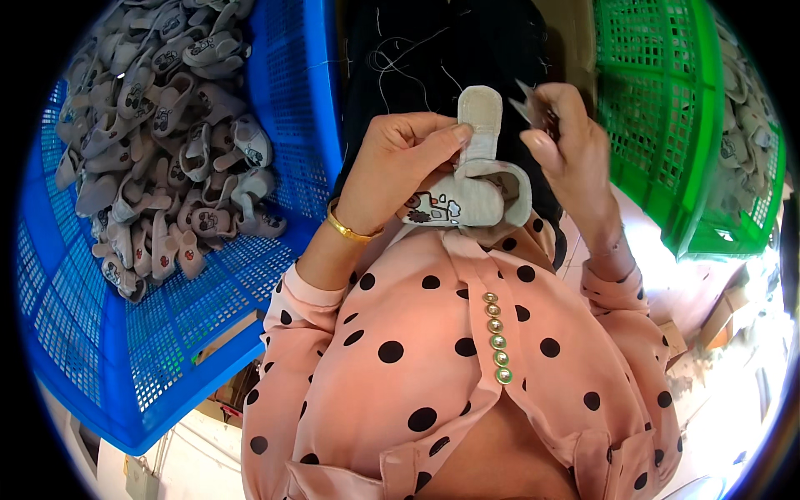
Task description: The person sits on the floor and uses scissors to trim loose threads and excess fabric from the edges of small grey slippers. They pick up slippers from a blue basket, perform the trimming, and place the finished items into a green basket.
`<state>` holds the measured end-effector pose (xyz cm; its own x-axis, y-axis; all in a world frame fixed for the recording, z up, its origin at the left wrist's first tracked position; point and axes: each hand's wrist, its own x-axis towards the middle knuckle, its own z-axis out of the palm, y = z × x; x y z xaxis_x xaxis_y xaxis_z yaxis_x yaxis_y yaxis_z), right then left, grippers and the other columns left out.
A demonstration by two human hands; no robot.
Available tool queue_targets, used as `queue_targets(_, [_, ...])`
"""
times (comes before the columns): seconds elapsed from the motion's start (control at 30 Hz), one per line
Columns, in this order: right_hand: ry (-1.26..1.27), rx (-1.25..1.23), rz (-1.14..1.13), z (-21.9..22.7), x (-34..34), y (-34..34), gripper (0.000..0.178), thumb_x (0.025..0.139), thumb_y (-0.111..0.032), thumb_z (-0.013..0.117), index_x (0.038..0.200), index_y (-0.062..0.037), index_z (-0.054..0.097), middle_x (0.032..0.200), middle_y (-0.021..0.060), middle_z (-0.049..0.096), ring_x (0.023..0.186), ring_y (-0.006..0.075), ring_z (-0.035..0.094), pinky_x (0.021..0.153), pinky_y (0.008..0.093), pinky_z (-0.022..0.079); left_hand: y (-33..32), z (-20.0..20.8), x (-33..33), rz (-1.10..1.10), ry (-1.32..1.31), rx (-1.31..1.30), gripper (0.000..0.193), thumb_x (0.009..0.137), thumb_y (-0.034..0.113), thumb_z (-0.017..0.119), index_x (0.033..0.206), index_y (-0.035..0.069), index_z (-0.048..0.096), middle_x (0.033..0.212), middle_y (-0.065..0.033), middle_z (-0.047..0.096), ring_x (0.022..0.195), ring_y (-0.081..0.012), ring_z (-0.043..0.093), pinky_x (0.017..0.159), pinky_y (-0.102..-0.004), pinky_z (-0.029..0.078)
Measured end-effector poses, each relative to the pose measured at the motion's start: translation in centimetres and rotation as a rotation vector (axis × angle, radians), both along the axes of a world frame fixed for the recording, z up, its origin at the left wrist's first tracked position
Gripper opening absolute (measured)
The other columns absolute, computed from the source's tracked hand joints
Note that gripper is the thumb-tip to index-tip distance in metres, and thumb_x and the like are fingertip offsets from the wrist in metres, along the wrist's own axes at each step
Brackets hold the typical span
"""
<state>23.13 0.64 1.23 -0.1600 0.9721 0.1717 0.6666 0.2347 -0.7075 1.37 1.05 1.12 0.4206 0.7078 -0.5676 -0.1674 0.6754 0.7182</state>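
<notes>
Over my lap, my left hand (412, 162) pinches the strap of a small pale grey child's shoe (475, 200). The strap stands up past my fingertips, and a cartoon print shows on the shoe's side. Just right of the strap, my right hand (571, 142) is closed around small thread snips (525, 107). Their pointed blades are apart from the shoe; the handle is mostly hidden in my fingers and slightly blurred.
A blue plastic basket (304, 108) on the left holds a heap of similar grey shoes (179, 125). To the right stands a green plastic basket (658, 108) with more grey pieces (742, 125). Loose thread ends (400, 62) lie on my dark trousers (367, 92).
</notes>
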Motion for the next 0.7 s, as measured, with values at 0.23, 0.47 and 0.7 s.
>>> queue_targets(0.23, [-0.492, 0.094, 0.208, 1.6, 0.8, 0.0, 0.044, 0.082, -0.050, 0.067, 0.071, -0.0120, 0.048, 0.053, 0.0032, 0.048, 0.046, 0.0204, 0.051, 0.043, 0.0307, 0.040, 0.1, -0.1, 0.4, 0.049, -0.004, -0.073, 0.021, 0.090, 0.017, 0.068, 0.098, -0.001, 0.073, 0.077, -0.0027, 0.065, 0.063, -0.0032, 0.055, 0.050, -0.0138, 0.040])
queue_targets(0.47, [-0.556, 0.102, 0.281, 2.4, 0.5, 0.9, 0.043, 0.083, -0.045, 0.068, 0.068, -0.0112, 0.047, 0.053, 0.0041, 0.048, 0.047, 0.0207, 0.053, 0.044, 0.0307, 0.040, 0.2, -0.2, 0.1, 0.040, -0.031, -0.091, 0.019, 0.089, 0.016, 0.068, 0.097, -0.001, 0.073, 0.074, -0.0014, 0.063, 0.060, -0.0028, 0.051, 0.050, -0.0141, 0.038])
queue_targets(0.7, [-0.516, 0.034, 0.326, 3.0, 0.5, 1.0, 0.041, 0.084, -0.043, 0.067, 0.069, -0.0097, 0.047, 0.055, 0.0074, 0.050, 0.049, 0.0250, 0.055, 0.044, 0.0336, 0.040, -0.3, -0.1, 0.3, 0.068, -0.021, -0.070, 0.018, 0.089, 0.016, 0.069, 0.097, 0.000, 0.074, 0.071, 0.0001, 0.062, 0.058, -0.0018, 0.050, 0.046, -0.0146, 0.034])
